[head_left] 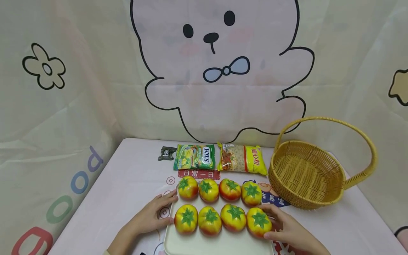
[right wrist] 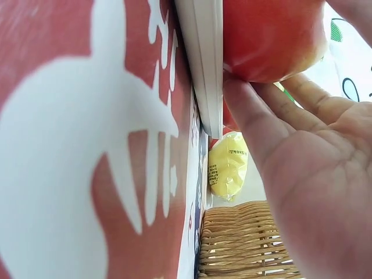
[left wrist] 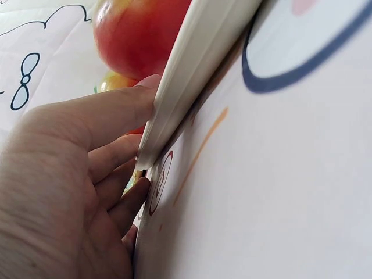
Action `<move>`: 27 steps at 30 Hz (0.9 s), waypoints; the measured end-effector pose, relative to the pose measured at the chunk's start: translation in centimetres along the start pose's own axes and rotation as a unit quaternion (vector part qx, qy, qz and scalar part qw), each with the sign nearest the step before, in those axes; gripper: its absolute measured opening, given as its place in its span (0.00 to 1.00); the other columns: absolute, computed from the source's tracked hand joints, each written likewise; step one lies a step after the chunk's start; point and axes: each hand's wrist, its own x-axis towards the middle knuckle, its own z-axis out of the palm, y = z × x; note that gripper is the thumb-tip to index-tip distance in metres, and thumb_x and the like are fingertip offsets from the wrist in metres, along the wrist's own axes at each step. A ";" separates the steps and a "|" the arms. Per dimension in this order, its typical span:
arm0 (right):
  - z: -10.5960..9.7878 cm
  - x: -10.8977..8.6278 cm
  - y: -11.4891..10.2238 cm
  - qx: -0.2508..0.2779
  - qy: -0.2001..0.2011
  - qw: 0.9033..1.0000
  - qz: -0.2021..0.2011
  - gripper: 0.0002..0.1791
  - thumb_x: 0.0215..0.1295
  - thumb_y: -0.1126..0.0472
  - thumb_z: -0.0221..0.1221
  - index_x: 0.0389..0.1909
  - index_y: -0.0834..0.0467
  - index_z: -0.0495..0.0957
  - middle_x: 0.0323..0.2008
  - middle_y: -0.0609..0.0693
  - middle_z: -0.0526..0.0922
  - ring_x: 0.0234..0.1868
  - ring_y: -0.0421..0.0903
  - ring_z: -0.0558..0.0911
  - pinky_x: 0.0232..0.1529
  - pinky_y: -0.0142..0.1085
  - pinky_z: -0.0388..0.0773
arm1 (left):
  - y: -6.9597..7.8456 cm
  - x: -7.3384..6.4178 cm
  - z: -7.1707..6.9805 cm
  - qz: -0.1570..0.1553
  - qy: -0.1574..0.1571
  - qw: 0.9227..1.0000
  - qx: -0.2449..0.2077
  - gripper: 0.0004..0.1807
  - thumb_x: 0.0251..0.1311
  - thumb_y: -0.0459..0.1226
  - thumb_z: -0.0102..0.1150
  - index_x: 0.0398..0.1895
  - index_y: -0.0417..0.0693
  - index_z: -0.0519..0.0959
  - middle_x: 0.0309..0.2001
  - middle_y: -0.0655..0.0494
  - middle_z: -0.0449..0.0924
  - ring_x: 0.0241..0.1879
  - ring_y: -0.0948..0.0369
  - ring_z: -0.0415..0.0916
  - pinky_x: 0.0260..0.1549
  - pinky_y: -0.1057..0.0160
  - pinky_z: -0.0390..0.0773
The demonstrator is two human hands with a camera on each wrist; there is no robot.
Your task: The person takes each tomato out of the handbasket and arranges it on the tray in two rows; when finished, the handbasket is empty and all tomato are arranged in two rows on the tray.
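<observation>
Several yellow-and-red toy persimmons with green star-shaped tops stand in two rows on a cream tray (head_left: 220, 246). At the right end of the front row, my right hand (head_left: 285, 226) holds a persimmon (head_left: 259, 222), thumb at its near side and fingers behind it. The right wrist view shows those fingers (right wrist: 261, 119) against the fruit's red underside (right wrist: 273, 40), which still sits on the tray. My left hand (head_left: 153, 216) rests at the tray's left edge, its fingers fairly straight. In the left wrist view, the thumb (left wrist: 116, 113) touches the tray's side wall (left wrist: 189, 75).
A wicker basket (head_left: 307, 203) with a tall handle stands at the right. Behind the tray lie a green FOX'S candy bag (head_left: 194, 157), a yellow pasta bag (head_left: 242, 158) and a small dark packet (head_left: 167, 153). A printed cloth backdrop (head_left: 223, 106) rises behind the table.
</observation>
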 end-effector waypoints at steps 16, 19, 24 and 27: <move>0.1 0.0 0.2 0.003 -0.006 1.000 0.011 0.42 0.60 0.60 0.63 0.70 0.65 0.52 0.68 0.69 0.58 0.66 0.72 0.60 0.60 0.54 0.71 | 0.2 -0.1 -0.1 -0.008 -0.005 1.000 -0.004 0.35 0.50 0.57 0.63 0.63 0.57 0.73 0.70 0.61 0.62 0.70 0.51 0.58 0.69 0.42 0.51; 0.0 -0.1 0.2 0.004 -0.004 1.000 0.018 0.43 0.59 0.60 0.63 0.70 0.65 0.51 0.69 0.70 0.56 0.67 0.72 0.59 0.61 0.59 0.67 | 0.2 -0.1 0.0 -0.002 -0.004 1.000 0.004 0.35 0.51 0.57 0.63 0.63 0.57 0.73 0.70 0.59 0.62 0.69 0.49 0.59 0.68 0.40 0.52; -0.1 -0.3 0.0 -0.008 0.003 1.000 0.030 0.43 0.61 0.58 0.62 0.71 0.64 0.50 0.70 0.69 0.55 0.67 0.70 0.60 0.62 0.56 0.68 | 0.2 0.0 0.1 0.011 -0.002 1.000 0.005 0.35 0.52 0.57 0.62 0.63 0.55 0.72 0.70 0.57 0.62 0.69 0.48 0.60 0.67 0.39 0.52; -0.4 -0.7 -0.3 -0.026 0.007 0.999 0.026 0.38 0.65 0.57 0.59 0.70 0.64 0.52 0.69 0.69 0.57 0.66 0.69 0.62 0.60 0.52 0.71 | 0.2 0.0 0.1 0.011 -0.006 1.000 0.001 0.35 0.51 0.57 0.62 0.63 0.54 0.72 0.70 0.56 0.62 0.69 0.47 0.59 0.68 0.39 0.52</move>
